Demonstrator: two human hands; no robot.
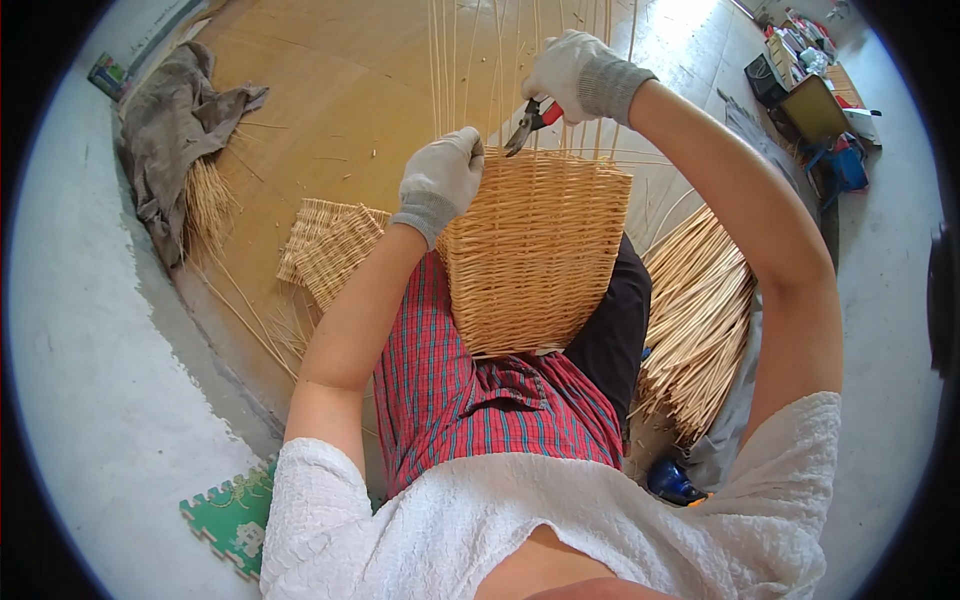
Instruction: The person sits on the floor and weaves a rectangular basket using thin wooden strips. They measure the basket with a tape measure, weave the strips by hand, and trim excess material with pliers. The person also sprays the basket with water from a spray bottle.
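Up close, the right hand point(578, 72) (gloved, like its partner) is closed around red-handled snips point(533, 119), whose blades point down and left at the rim of a half-woven wicker basket point(535, 255). The left hand point(441, 177) is clamped over the basket's near-left top corner, just beside the blade tips. The basket rests on the person's lap, on a red plaid cloth point(470, 390), with its unwoven stakes point(480, 60) running straight up and away from the body; the right hand sits among them and is the nearer one. Further out, a flat woven panel point(330, 245) lies left on the wooden board point(330, 90), a bundle of loose canes point(695, 315) lies right.
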